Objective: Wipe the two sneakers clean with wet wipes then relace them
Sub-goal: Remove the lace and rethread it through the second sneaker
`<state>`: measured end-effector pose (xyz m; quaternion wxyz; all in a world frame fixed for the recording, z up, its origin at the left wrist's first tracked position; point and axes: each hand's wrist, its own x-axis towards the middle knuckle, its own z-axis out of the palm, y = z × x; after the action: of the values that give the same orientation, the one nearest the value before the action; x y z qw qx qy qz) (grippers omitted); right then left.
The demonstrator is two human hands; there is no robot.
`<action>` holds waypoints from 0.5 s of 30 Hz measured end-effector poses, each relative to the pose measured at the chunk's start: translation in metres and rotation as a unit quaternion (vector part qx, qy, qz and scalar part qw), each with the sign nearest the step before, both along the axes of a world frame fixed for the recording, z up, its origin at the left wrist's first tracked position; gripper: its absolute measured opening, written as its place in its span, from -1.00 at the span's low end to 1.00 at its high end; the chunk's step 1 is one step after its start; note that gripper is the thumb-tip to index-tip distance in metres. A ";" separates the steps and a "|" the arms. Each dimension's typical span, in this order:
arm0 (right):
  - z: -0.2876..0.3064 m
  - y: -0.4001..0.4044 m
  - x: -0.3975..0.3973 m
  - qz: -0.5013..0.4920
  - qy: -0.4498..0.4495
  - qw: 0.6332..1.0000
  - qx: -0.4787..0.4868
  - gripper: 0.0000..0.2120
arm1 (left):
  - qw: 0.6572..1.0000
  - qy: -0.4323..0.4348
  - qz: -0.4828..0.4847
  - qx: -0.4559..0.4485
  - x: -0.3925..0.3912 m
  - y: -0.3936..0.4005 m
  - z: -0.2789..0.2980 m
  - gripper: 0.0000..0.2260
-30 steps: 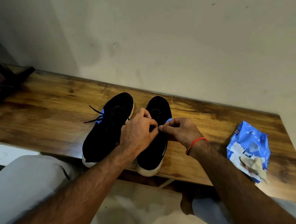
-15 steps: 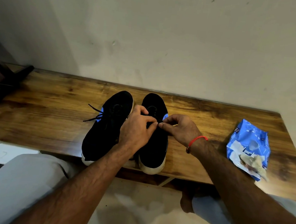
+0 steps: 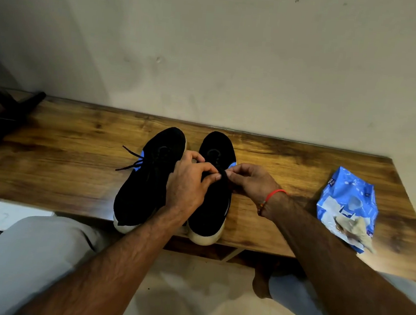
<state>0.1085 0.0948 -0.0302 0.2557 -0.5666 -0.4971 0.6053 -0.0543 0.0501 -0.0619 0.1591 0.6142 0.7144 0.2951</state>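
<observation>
Two black sneakers (image 3: 149, 177), one wipes pack (image 3: 347, 206) — left hand (image 3: 186, 185) and right hand (image 3: 250, 181) both pinch the lace (image 3: 224, 175) between fingertips, over the right-side sneaker (image 3: 212, 208).

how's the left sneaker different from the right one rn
The left sneaker lies untouched, while both the left hand and the right hand pinch the lace over the right sneaker. The left sneaker's lace ends trail loose onto the table; the right sneaker's are held. Both are black with white soles and blue accents, toes toward the wall.
</observation>
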 end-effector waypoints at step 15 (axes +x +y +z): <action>0.015 0.045 0.054 -0.107 -0.345 0.917 0.171 -0.78 | 0.996 0.066 0.064 -0.011 -0.016 -0.001 0.030 -0.45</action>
<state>0.1624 0.1401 -0.0150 0.2243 -0.7377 -0.5869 0.2471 -0.0701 0.0490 -0.0319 0.0993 0.5831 0.7647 0.2556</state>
